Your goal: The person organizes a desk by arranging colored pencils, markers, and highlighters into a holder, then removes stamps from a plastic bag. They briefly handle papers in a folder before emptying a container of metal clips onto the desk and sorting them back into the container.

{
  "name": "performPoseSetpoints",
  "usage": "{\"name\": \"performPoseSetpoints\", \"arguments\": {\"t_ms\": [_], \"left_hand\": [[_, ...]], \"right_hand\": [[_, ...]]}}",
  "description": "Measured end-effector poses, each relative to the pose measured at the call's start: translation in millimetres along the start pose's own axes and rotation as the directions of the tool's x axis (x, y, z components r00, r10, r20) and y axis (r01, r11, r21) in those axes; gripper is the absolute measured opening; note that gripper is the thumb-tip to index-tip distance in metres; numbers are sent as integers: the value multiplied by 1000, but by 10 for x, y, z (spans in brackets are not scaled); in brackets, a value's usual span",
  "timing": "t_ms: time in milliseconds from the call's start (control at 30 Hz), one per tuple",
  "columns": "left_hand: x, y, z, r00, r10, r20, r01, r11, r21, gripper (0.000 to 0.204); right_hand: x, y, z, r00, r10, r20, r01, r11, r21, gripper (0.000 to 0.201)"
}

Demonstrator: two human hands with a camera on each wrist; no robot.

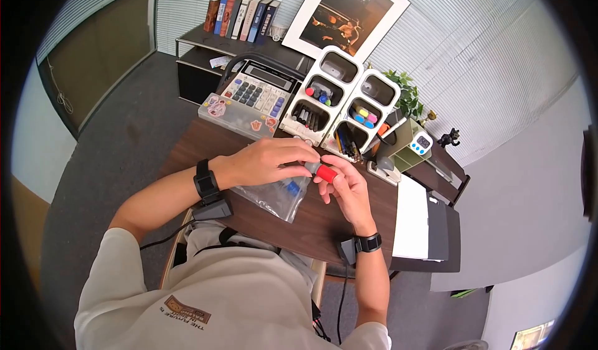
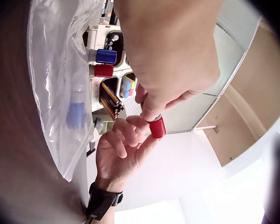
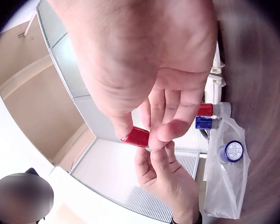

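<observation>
The right hand [image 1: 350,195] grips the red end of a short cylinder [image 1: 326,174] between thumb and fingers, its other fingers curled loosely. The left hand [image 1: 268,162] pinches the opposite, grey end [image 1: 311,167]. The cylinder is above the desk [image 1: 261,216], between the hands; its long axis runs from left fingertips to right, slanting towards the body at the red end. The right hand is nearer the red end. Below and to the left lies a clear plastic bag [image 1: 274,201] with a blue-ended cylinder [image 1: 293,188] inside. Beyond stand white organizers [image 1: 293,125], with the calculator [image 1: 256,94] to their left. Books [image 1: 240,18] stand farthest.
</observation>
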State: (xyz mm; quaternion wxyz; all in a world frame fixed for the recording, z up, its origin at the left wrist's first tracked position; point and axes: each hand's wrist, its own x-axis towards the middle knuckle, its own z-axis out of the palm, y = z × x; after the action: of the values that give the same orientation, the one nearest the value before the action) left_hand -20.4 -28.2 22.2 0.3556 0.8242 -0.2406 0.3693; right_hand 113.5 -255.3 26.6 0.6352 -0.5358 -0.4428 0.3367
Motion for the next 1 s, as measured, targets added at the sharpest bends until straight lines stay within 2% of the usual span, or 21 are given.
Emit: {"name": "performPoseSetpoints", "arguments": {"t_ms": [167, 267, 367, 433, 467, 533, 567, 600, 633, 667, 700, 733, 800, 833, 867, 933, 967, 1000], "left_hand": [[21, -14, -25, 1000, 27, 0, -27, 1000, 6, 33], [44, -29, -43, 1000, -9, -11, 10, 1000, 23, 34], [44, -15, -59, 1000, -17, -16, 18, 998, 57, 35], [36, -6, -72, 996, -71, 48, 68, 997, 44, 34], [44, 5, -93, 996, -71, 46, 69, 997, 45, 34], [72, 34, -136, 965, -211, 158, 206, 977, 52, 32], [65, -5, -151, 965, -212, 154, 206, 977, 51, 32], [43, -73, -183, 964, -182, 195, 156, 978, 142, 32], [20, -126, -222, 959, -156, 238, 101, 968, 231, 32], [-3, -161, -266, 959, -159, 235, 103, 967, 233, 32], [-21, -191, -311, 930, -211, 301, 144, 962, 231, 33], [-30, -211, -338, 893, -261, 366, 184, 955, 232, 35], [-39, -243, -341, 888, -253, 384, 179, 959, 219, 34], [-45, -250, -340, 883, -243, 402, 172, 964, 203, 34], [-47, -248, -340, 882, -243, 403, 173, 964, 203, 34], [-48, -238, -330, 874, -215, 435, 142, 971, 194, 36], [-42, -224, -334, 875, -214, 435, 142, 971, 194, 36], [-31, -206, -344, 851, -245, 464, 169, 965, 201, 37]], "right_hand": [[10, 3, -7, 1000, 24, 14, -24, 999, -40, 43], [3, -40, 22, 999, 23, -38, -23, 1000, 1, 41], [-15, -84, 86, 997, -31, -74, 23, 994, -107, 37], [-10, -91, 127, 984, -33, -175, -11, 970, -244, 29], [-6, -78, 111, 984, -32, -173, -11, 970, -245, 29], [-12, -66, 52, 969, -58, -240, 9, 980, -200, 23], [-23, -92, 38, 963, -51, -266, -5, 979, -205, 21], [-29, -125, -6, 963, -50, -264, -6, 978, -207, 21], [-33, -172, -55, 970, 51, -238, -111, 962, -248, 20], [-29, -200, -76, 964, 152, -217, -212, 933, -291, 20], [-21, -210, -73, 953, 196, -231, -269, 899, -346, 19], [-11, -208, -76, 954, 196, -228, -267, 899, -347, 19], [-9, -185, -86, 951, 269, -151, -308, 790, -531, 19], [0, -190, -59, 948, 291, -127, -310, 767, -562, 20], [7, -214, -35, 948, 292, -127, -311, 767, -561, 20], [19, -284, 14, 857, 490, -157, -494, 698, -519, 24], [15, -258, -3, 857, 491, -157, -494, 697, -520, 24], [10, -202, -38, 867, 481, -132, -485, 751, -448, 26]]}}
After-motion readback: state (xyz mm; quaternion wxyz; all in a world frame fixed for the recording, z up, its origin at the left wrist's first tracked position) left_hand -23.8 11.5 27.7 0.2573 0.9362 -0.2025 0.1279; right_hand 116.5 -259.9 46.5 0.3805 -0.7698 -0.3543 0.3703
